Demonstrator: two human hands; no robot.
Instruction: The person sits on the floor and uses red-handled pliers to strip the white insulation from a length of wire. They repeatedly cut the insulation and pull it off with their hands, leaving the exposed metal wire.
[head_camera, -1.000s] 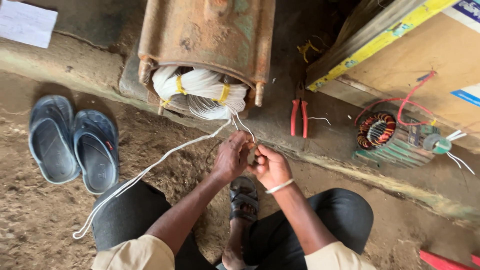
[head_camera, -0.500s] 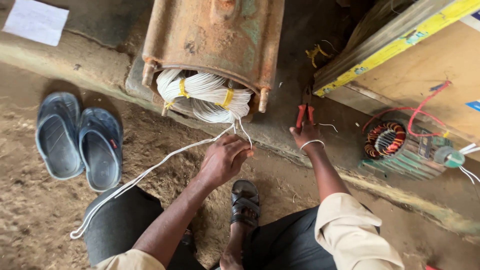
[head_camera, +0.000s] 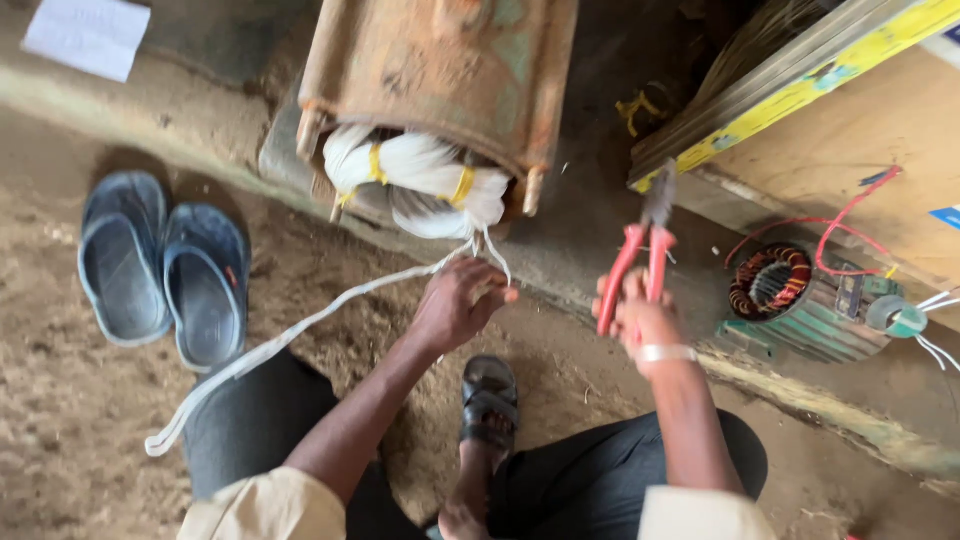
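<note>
At the far left a pair of dark sandals (head_camera: 160, 268) lies on the dirt floor (head_camera: 60, 420), well apart from your work. A long white sleeved lead (head_camera: 290, 335) runs from near your left knee up across the floor to the rusty motor housing (head_camera: 440, 65), which holds a bundle of white windings (head_camera: 420, 185) tied with yellow bands; the bundle bulges out of the housing's open end. Your left hand (head_camera: 455, 305) is closed around the thin white wires just below that bundle, pinching them where the lead meets the windings. To its right, your right hand (head_camera: 640, 315) is wrapped around the red-handled pliers (head_camera: 640, 255), holding them up off the ground with the nose pointing away from you, near the left hand but not touching it. Farther right a small copper-wound stator (head_camera: 770, 280) sits on a green base beside red wires. Half a second ago your right hand was stretched out to the pliers lying by the ledge; now they are lifted and drawn closer, while your left hand has kept its grip.
</note>
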